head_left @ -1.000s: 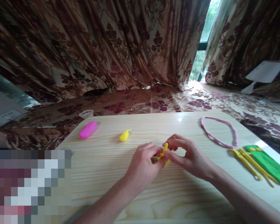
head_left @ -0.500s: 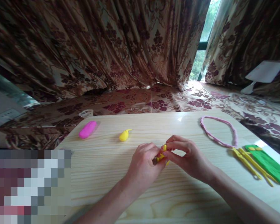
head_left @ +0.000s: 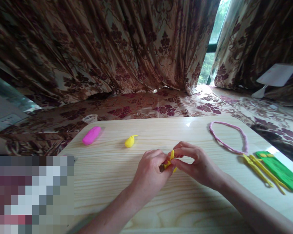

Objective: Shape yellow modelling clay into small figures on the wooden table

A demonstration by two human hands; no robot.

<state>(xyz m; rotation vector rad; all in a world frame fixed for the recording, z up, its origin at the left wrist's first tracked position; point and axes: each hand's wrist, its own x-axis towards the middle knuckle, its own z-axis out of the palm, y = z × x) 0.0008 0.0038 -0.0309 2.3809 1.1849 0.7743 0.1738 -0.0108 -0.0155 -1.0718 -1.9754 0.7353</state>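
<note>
My hands: left (head_left: 150,172) and right (head_left: 197,164) pinch the yellow piece (head_left: 172,155), centre of the frame
Feel: probably light, soft, easily dented
Grip: fingertips, gently, at its thicker part

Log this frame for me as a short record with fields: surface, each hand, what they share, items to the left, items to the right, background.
surface: pale wood-grain table
left hand: pinching yellow piece
right hand: fingers on the same piece
left side: pink block; yellow lump with a thin tail, nearer the hands
right side: pink loop; yellow strips beside green slab
background: patterned curtains, white lamp
unclear: held piece's full shape, partly hidden by fingers
</note>
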